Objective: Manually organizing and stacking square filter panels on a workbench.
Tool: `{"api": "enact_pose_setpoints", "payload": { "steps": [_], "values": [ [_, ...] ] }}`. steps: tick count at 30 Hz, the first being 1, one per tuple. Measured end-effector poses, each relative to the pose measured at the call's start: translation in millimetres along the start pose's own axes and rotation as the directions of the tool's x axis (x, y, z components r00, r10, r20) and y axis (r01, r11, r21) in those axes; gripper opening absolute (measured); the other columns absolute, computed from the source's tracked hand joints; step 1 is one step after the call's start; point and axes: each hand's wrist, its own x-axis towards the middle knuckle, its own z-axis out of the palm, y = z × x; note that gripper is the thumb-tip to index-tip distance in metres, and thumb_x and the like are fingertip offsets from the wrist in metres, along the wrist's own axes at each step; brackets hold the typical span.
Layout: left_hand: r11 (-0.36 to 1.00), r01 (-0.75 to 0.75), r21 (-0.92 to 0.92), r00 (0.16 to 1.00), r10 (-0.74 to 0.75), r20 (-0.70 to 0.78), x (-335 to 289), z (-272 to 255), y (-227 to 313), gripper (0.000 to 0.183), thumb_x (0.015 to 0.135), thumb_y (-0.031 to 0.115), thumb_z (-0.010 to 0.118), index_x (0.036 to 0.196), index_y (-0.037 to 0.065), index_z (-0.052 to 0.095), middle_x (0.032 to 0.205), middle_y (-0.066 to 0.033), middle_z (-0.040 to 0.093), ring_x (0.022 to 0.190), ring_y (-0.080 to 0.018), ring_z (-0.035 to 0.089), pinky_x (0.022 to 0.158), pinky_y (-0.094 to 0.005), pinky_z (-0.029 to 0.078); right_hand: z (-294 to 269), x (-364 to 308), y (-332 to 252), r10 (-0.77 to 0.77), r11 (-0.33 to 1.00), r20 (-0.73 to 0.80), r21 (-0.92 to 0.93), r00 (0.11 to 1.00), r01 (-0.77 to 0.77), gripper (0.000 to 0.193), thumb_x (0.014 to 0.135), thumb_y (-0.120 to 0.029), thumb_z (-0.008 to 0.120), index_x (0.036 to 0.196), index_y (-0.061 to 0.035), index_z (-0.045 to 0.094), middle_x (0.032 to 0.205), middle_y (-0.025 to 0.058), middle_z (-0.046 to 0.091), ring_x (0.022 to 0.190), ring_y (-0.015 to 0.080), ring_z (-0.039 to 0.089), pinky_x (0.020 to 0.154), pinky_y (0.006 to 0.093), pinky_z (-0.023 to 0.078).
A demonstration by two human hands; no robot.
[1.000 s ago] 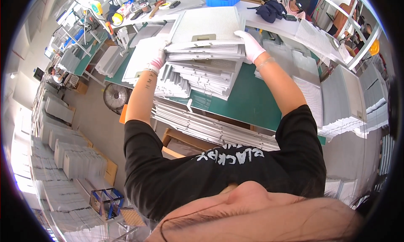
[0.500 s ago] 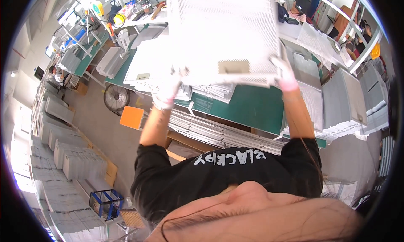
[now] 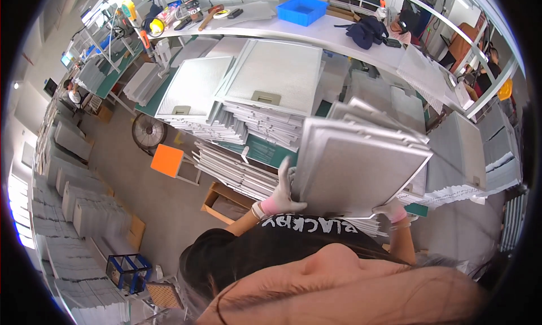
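Several grey metal mesh filter panels with thin frames stand tilted together in front of my chest, and the nearest mesh panel hides most of those behind it. My left hand, in a whitish glove, lies at its lower left corner with fingers stretched and spread, one pointing up beside the left edge. My right hand, gloved too, is closed around the lower right corner. Beyond, another mesh panel with a small beige latch plate tops a stack on the green table. A second stack's top panel lies to its left.
A white shelf runs behind the stacks, carrying a blue bin, a hammer and a dark cap. An orange-topped stool stands left, near a spoked wheel. More panel stacks line the right.
The panel held out over the table is no longer raised there; a mesh panel now tops the middle stack. Both hands have come back toward me and right, to the tilted panels.
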Motion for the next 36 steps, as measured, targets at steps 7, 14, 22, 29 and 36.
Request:
{"api": "enact_pose_setpoints", "payload": {
  "steps": [7,14,22,29,36],
  "values": [
    [0.929,0.37,-0.008,0.904,-0.358,0.234,42.8,-5.9,-55.0,0.086,0.082,0.016,0.085,0.154,0.007,0.038,0.151,-0.0123,0.047,0.142,-0.0262,0.045,0.116,-0.0405,0.042,7.1,49.6,51.3,-0.194,0.977,0.027,0.093,0.981,0.191,0.056,0.094,-0.036,0.069,0.141,-0.0079,0.057,0.136,0.014,0.064,0.129,0.0255,0.058,0.114,0.0427,0.046],
    [0.523,0.663,-0.536,0.724,-0.629,0.282,50.5,-25.0,-145.8,0.076,0.09,0.019,0.078,0.153,0.009,0.038,0.142,-0.0134,0.058,0.137,-0.0268,0.052,0.113,-0.0445,0.046,27.0,121.2,127.9,0.044,0.836,-0.056,0.549,0.997,-0.006,0.051,0.103,-0.032,0.061,0.147,-0.0099,0.048,0.142,0.0074,0.057,0.126,0.0186,0.059,0.112,0.0361,0.049],
    [0.795,0.594,-0.124,0.802,-0.575,0.158,69.3,-28.6,-180.2,0.133,0.067,0.011,0.095,0.166,0.007,0.006,0.157,-0.016,0.043,0.141,-0.0248,0.047,0.115,-0.0376,0.042,18.7,141.3,107.4,-0.086,0.987,-0.147,-0.144,0.985,0.065,0.115,0.071,-0.016,0.091,0.161,-0.011,0.02,0.15,0.015,0.05,0.132,0.0249,0.055,0.114,0.0401,0.046],
    [0.889,0.317,-0.331,0.944,-0.329,0.019,83.9,7.0,-115.1,0.08,0.105,0.026,0.054,0.168,0.01,0.006,0.169,-0.0156,0.023,0.152,-0.027,0.032,0.125,-0.0404,0.025,23.6,132.3,29.7,-0.428,0.876,-0.349,0.067,0.834,0.478,0.131,0.062,-0.015,0.096,0.165,-0.0106,0.015,0.159,0.0159,0.038,0.143,0.0271,0.043,0.118,0.0406,0.042],
    [0.89,0.293,-0.35,0.939,-0.337,-0.07,93.5,18.5,-87.8,0.077,0.1,0.021,0.055,0.164,0.0,0.017,0.167,-0.0163,0.029,0.155,-0.0273,0.028,0.127,-0.0386,0.019,13.0,111.7,36.9,-0.361,0.893,-0.409,0.106,0.838,0.437,0.135,0.064,-0.025,0.097,0.166,-0.0098,0.011,0.164,0.021,0.031,0.144,0.031,0.043,0.118,0.0425,0.041]
  ]
}}
